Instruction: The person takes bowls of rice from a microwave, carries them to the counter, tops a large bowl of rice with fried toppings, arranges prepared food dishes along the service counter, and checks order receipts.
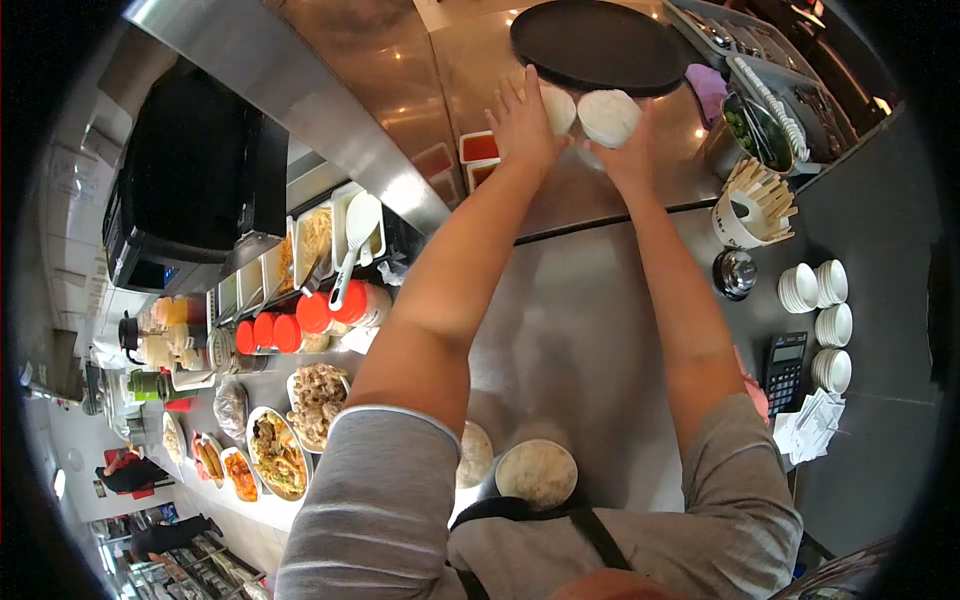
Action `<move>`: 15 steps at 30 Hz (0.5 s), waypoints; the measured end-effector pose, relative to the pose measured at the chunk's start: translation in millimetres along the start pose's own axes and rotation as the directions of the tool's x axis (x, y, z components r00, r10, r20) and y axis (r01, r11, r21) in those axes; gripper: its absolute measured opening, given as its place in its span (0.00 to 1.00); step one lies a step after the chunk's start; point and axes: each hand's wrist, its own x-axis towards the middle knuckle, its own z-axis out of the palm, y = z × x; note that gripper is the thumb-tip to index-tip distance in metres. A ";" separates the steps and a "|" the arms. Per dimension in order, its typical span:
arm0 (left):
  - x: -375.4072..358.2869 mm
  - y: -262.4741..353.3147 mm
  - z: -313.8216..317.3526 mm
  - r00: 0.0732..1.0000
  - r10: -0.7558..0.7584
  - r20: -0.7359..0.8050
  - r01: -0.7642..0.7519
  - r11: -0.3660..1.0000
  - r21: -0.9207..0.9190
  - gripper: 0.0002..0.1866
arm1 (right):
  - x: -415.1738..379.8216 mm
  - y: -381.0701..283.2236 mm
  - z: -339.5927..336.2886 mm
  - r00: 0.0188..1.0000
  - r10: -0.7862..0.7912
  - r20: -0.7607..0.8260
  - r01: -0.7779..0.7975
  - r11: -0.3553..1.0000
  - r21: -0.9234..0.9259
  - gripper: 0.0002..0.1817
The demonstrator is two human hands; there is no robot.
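Two white bowls of rice sit side by side at the far part of the steel counter, just short of a round black tray. My left hand curves around the outer side of the left bowl of rice, its fingers spread along the wall. Around the right bowl of rice, my right hand has its thumb on the near side and fingers on the far right. Close to my body stand another bowl of rice and one more, partly covered by my arm.
Red sauce containers are left of my left hand. A cup of wrapped chopsticks, a bell, stacked small white dishes and a calculator lie right. Red-lidded jars and a plate of food stand left.
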 end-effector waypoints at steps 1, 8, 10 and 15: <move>-5.3 -2.5 -1.7 1.000 -0.005 0.004 0.005 1.000 0.006 0.54 | -1.2 -2.8 6.3 0.997 -0.069 0.020 0.069 0.997 -0.021 0.71; -121.5 -10.5 -120.2 0.892 0.413 0.185 -0.281 0.826 -0.488 0.17 | -50.4 -4.5 -41.4 0.824 0.044 0.564 -0.287 0.892 0.350 0.45; -160.5 -28.6 -171.1 0.842 0.445 0.306 -0.231 0.809 -0.541 0.12 | -106.1 -36.8 -94.6 0.775 0.005 0.632 -0.469 0.675 0.569 0.37; -250.5 -81.1 -256.0 0.623 0.439 0.648 -0.234 0.895 -0.381 0.39 | -223.4 -84.8 -214.5 0.431 -0.257 0.865 -0.165 0.920 0.356 0.57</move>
